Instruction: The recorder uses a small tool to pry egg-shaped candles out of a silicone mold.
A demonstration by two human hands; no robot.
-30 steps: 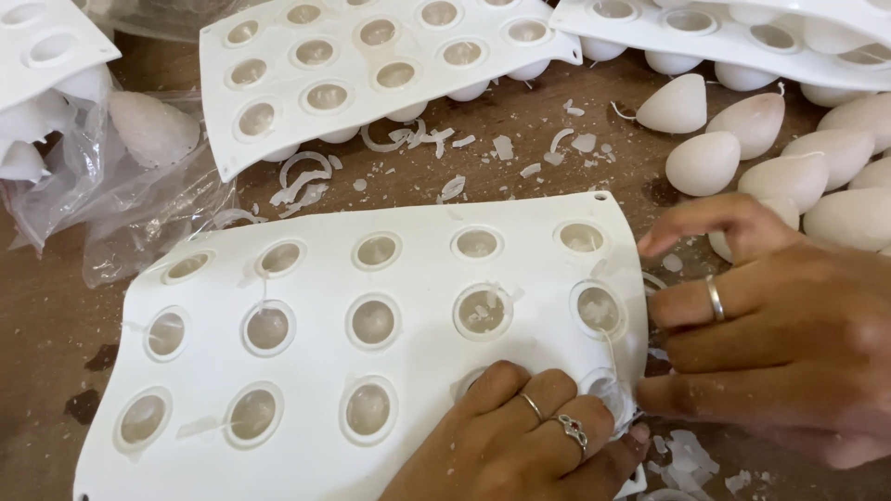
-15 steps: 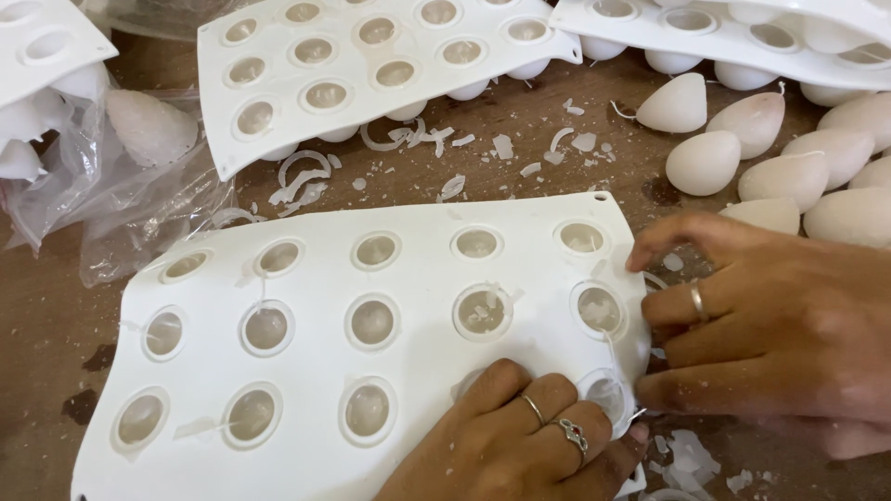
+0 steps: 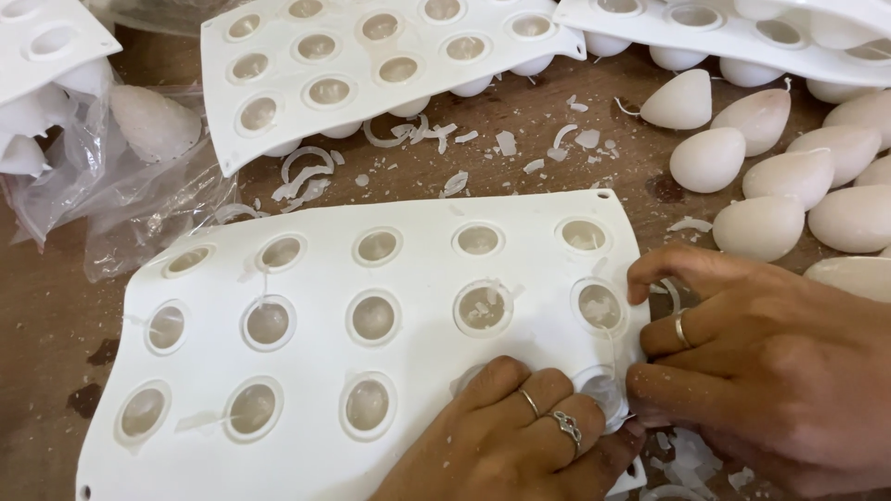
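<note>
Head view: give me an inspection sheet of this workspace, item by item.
Surface: brown table, dusted with white flakes.
Job's things: white mould with round holes, most filled, lying flat at front; its right edge is under both hands.
Clutter: white shavings; egg-shaped casts piled at right; clear bag holding a cast at left; more moulds along the back.
Hands: left hand, with rings, presses on the mould near its lower right corner; right hand, with one ring, grips the mould's right edge.
Cables: nothing seen.
Surroundings: nothing seen beyond the table.
</note>
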